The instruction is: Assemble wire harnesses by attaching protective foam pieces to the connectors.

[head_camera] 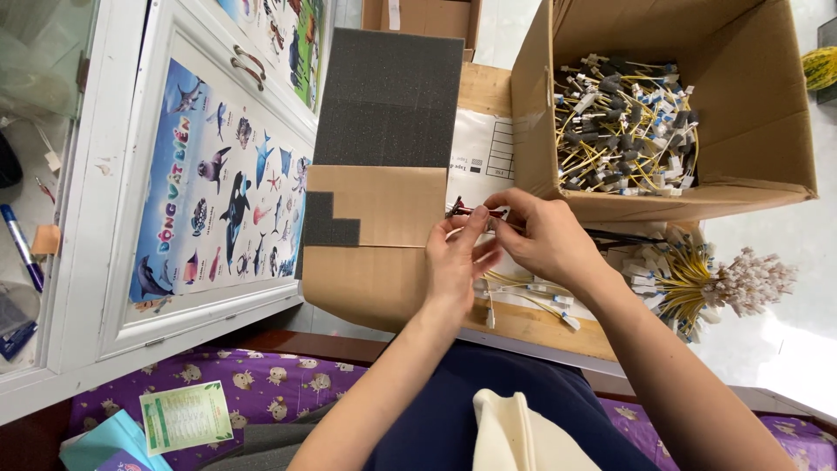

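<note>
Pinching a small red-and-black connector piece (471, 210) at the centre of the frame, my left hand (455, 262) and right hand (545, 240) both close on it, above loose yellow cables (527, 292); a cardboard box (767, 166) of similar cables sits upper right.

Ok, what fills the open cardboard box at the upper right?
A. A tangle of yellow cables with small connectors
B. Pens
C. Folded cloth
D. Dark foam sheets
A: the open cardboard box holds a tangled heap of yellow cables with small white, blue and black connectors, while the dark foam sheet lies outside it to the left, and both hands, left and right, work below the box.
</note>
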